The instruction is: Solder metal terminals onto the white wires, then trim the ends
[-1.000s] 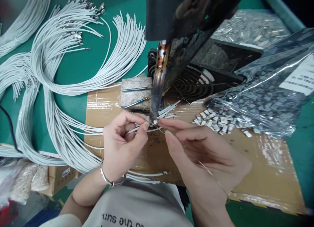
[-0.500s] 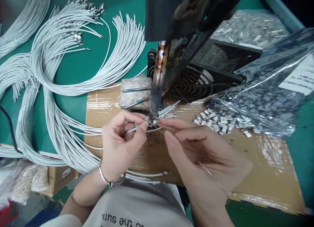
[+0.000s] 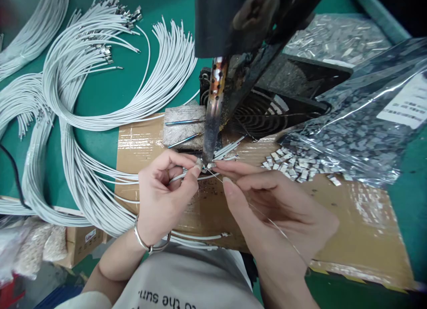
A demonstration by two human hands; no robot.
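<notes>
Two bare hands work close together at the tip of a soldering iron (image 3: 211, 140), above a brown cardboard sheet (image 3: 360, 224) laid on a green bench top (image 3: 133, 69). Left hand (image 3: 167, 189): thumb and index finger pressed together, pinching one white cable (image 3: 176, 178) close to its end, just beside the iron tip; other fingers curled in. Silver bracelet (image 3: 143, 243) on the left wrist. Right hand (image 3: 273, 206): thumb and fingers hold a thin wire (image 3: 277, 227), whose near end runs to the iron tip and whose length trails across the palm toward the wrist. Right index fingertip lies against a small metal piece (image 3: 211, 166) near the cable end; whether metal and cable touch cannot be told at this scale.

Iron points downward from a dark holder (image 3: 230, 24), its perforated sleeve (image 3: 218, 78) discoloured. Left of the tip: grey block (image 3: 182, 114) with two bluish rods lying across it. Behind and to the right: black fan (image 3: 267, 115). Farther right: loose pile of small metal pieces (image 3: 296, 163) on the cardboard, at the edge of a clear plastic bag (image 3: 370, 122) holding many more. Left side of bench: several curved bundles of white cables (image 3: 93, 202), some reaching onto the cardboard.
</notes>
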